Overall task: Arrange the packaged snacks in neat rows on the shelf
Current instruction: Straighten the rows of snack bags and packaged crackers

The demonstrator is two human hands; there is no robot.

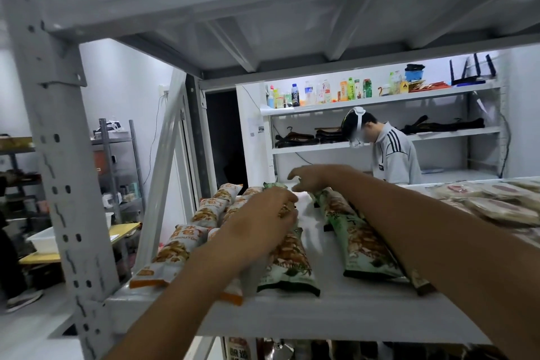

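Orange packets (pixel 204 213) sit in rows on the shelf (pixel 336 313); green packets (pixel 362 245) look unfinished. Left grip (pixel 260 222) curls round one, right grip (pixel 309 178) reaches back open, empty.

A person (pixel 393 155) in a striped jacket stands beneath shelved bottles (pixel 321 92); white tray (pixel 43 238) at left.

Orange, green and pale packs on a white shelf (pixel 336 321)

At lower left, the orange packs (pixel 187 242) are white with orange ends and golden-brown snack pictures. In the middle, the green packs (pixel 359 240) carry a leafy pattern around brown pictures. At the right edge, pale packets (pixel 502 207) show pinkish-red centres. Behind, a grey jacket (pixel 394 155) has black stripes.
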